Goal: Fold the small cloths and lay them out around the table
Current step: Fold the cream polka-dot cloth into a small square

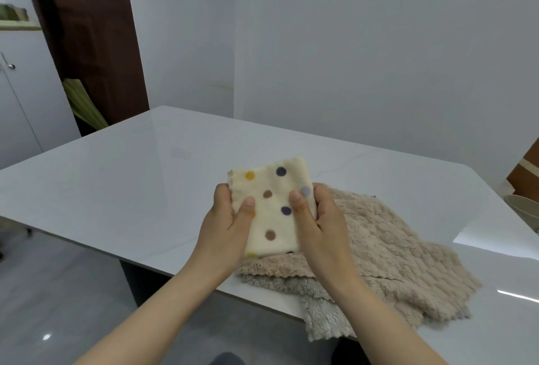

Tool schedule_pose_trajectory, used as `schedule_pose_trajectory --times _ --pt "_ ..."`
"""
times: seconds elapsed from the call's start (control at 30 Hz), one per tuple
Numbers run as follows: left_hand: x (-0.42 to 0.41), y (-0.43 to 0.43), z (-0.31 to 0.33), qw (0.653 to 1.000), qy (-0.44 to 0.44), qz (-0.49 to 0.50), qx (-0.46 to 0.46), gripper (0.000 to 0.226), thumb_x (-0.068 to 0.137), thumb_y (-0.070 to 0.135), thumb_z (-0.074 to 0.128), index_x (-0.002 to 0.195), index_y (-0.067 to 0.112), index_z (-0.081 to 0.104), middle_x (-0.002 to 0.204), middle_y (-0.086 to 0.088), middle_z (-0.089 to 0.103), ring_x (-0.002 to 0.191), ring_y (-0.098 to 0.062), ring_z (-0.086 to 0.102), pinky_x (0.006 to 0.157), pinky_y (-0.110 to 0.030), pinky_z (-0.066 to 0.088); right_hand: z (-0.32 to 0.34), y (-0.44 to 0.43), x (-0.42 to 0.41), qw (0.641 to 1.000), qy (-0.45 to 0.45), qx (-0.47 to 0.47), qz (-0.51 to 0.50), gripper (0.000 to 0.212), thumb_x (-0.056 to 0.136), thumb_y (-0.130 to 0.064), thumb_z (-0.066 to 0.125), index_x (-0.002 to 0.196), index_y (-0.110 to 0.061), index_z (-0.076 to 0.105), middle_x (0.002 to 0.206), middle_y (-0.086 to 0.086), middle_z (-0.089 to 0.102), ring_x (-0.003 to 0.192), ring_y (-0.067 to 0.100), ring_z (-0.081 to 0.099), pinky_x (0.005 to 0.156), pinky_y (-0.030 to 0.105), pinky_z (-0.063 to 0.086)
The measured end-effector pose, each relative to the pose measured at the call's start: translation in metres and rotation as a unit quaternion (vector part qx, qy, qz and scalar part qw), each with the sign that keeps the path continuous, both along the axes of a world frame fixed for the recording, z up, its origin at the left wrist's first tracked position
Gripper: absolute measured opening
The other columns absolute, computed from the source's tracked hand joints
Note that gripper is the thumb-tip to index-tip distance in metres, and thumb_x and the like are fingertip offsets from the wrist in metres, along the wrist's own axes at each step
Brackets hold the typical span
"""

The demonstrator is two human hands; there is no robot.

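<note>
Holding folded cream dotted cloth [271,204] at frame centre, above counter [131,178]. Pinched at left edge by left grip [230,227], thumb on front face. Pinched at right edge by right grip [320,219], thumb on front, fingers curled behind. Lying lower right, partly behind it: heap of fluffy beige cloths [393,248] on counter, overhanging near edge at bottom centre. Slightly motion-blurred.

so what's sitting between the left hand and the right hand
The folded cream polka-dot cloth spans the gap: the left hand grips its left edge, the right hand its right edge, thumbs on top. Seen in the head view.
</note>
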State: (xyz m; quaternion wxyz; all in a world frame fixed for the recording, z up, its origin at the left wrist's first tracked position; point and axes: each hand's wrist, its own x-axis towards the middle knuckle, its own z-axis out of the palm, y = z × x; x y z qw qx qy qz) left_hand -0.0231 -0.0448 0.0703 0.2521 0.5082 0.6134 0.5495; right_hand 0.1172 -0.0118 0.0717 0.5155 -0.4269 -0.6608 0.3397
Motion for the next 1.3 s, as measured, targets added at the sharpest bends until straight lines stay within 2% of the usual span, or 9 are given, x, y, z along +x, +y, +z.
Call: schedule_pose_trajectory --times 0.13,0.33,0.5,0.57,0.73,0.83,1.0,1.13,1.3 --pt "-0.009 -0.005 -0.003 0.999 -0.018 0.015 0.034 0.02 0.093 0.029 0.055 0.108 0.02 0.044 0.096 0.01 0.066 0.077 0.001 0.065 0.063 -0.019 0.053 0.0 -0.001 -0.003 1.0 -0.017 0.016 -0.003 0.023 0.095 -0.038 0.053 0.085 -0.017 0.055 0.07 -0.006 0.058 0.058 0.006 0.05 0.049 0.021 0.039" --pt "-0.024 -0.018 0.003 0.994 -0.051 0.049 0.083 0.028 0.087 0.026 0.065 0.109 0.026 0.047 0.091 0.01 0.068 0.076 -0.002 0.068 0.058 -0.019 0.055 0.003 -0.008 -0.025 0.999 -0.012 0.038 -0.006 0.027 0.096 -0.037 0.051 0.086 -0.013 0.052 0.069 -0.002 0.056 0.058 0.008 0.047 0.051 0.026 0.038" --pt "-0.053 -0.029 0.004 0.973 -0.232 0.006 -0.002 0.046 0.085 0.047 0.061 0.097 0.004 0.067 0.09 -0.01 0.074 0.087 -0.029 0.07 0.069 -0.033 0.056 0.003 -0.016 -0.05 0.998 -0.015 0.053 0.001 0.027 0.097 -0.036 0.05 0.079 -0.016 0.046 0.061 -0.016 0.048 0.054 0.002 0.039 0.049 0.018 0.032" --pt "-0.065 -0.036 0.005 0.954 -0.299 -0.008 -0.032 0.042 0.092 0.042 0.054 0.097 0.004 0.07 0.094 -0.009 0.075 0.09 -0.027 0.071 0.08 -0.04 0.057 0.001 -0.019 -0.062 0.998 -0.023 0.053 0.008 0.027 0.097 -0.037 0.05 0.079 -0.016 0.046 0.06 -0.016 0.048 0.054 0.002 0.039 0.048 0.018 0.032" --pt "-0.105 -0.041 -0.008 0.963 -0.264 0.042 -0.027 0.038 0.095 0.039 0.051 0.089 0.009 0.073 0.092 -0.005 0.076 0.092 -0.026 0.07 0.092 -0.047 0.052 -0.004 -0.019 -0.101 0.998 -0.032 0.036 0.038 0.027 0.096 -0.033 0.052 0.074 -0.02 0.045 0.06 -0.019 0.048 0.053 0.0 0.04 0.048 0.012 0.033" --pt "-0.132 -0.033 -0.017 0.964 -0.249 0.09 -0.008 0.04 0.095 0.038 0.051 0.089 0.002 0.069 0.094 -0.013 0.073 0.093 -0.029 0.069 0.092 -0.044 0.052 -0.01 -0.008 -0.125 0.998 -0.035 0.021 0.051 0.032 0.095 -0.031 0.054 0.073 -0.009 0.045 0.06 -0.012 0.041 0.052 0.002 0.034 0.048 0.015 0.03" --pt "-0.18 -0.004 -0.033 0.974 -0.158 0.16 0.017 0.048 0.096 0.037 0.048 0.084 -0.008 0.059 0.085 -0.028 0.063 0.071 -0.023 0.054 0.067 -0.033 0.04 -0.021 0.026 -0.171 0.995 -0.04 -0.015 0.092 0.035 0.096 -0.032 0.054 0.085 0.001 0.05 0.068 -0.001 0.044 0.056 0.006 0.038 0.049 0.016 0.032" --pt "-0.218 0.03 -0.042 0.976 -0.104 0.189 0.017 0.048 0.097 0.032 0.046 0.068 -0.006 0.046 0.065 -0.012 0.047 0.062 -0.021 0.043 0.06 -0.031 0.032 -0.034 0.065 -0.212 0.992 -0.054 -0.048 0.105 0.031 0.096 -0.03 0.053 0.075 -0.008 0.046 0.065 -0.005 0.043 0.052 0.002 0.036 0.048 0.013 0.033" --pt "-0.281 0.093 -0.058 0.977 -0.032 0.21 -0.009 0.049 0.096 0.035 0.047 0.067 -0.004 0.045 0.064 -0.012 0.049 0.064 -0.038 0.05 0.059 -0.042 0.05 -0.048 0.126 -0.264 0.986 -0.07 -0.088 0.127 0.03 0.095 -0.03 0.053 0.074 -0.011 0.045 0.065 -0.002 0.041 0.055 0.009 0.037 0.046 0.013 0.031"
